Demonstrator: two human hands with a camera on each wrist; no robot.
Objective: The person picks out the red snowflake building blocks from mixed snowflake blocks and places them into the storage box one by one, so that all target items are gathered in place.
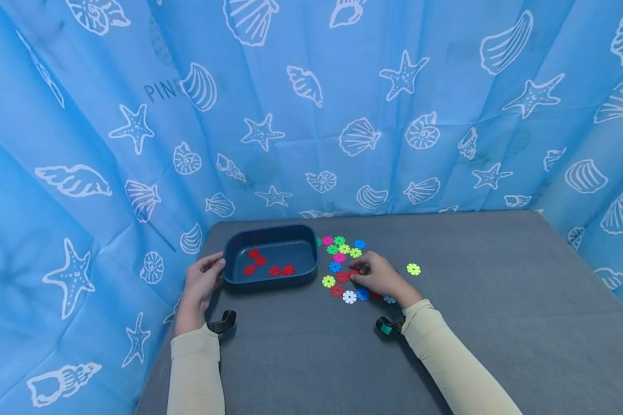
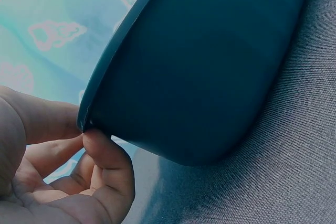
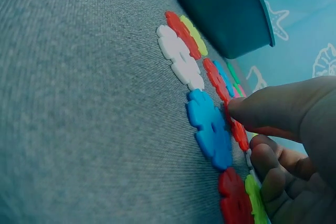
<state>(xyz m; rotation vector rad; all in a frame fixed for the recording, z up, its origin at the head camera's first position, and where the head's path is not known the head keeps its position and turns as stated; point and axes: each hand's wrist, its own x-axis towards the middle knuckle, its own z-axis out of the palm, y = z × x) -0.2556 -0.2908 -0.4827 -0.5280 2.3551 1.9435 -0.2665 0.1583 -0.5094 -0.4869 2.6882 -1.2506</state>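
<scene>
A dark blue oblong tub sits on the grey table with several red notched plastic discs inside. At the tub's left end my left hand pinches the rim between thumb and fingers; the left wrist view shows the tub's outer wall beside it. My right hand is low over a spread of coloured discs right of the tub. In the right wrist view, its thumb and curled fingers pinch a red disc, partly hidden by the thumb. A blue disc and white discs lie near it.
Green, pink and yellow discs lie among the others on the grey cloth. One yellow disc lies apart, right of my right hand. A blue shell-patterned curtain hangs behind and along the table's sides.
</scene>
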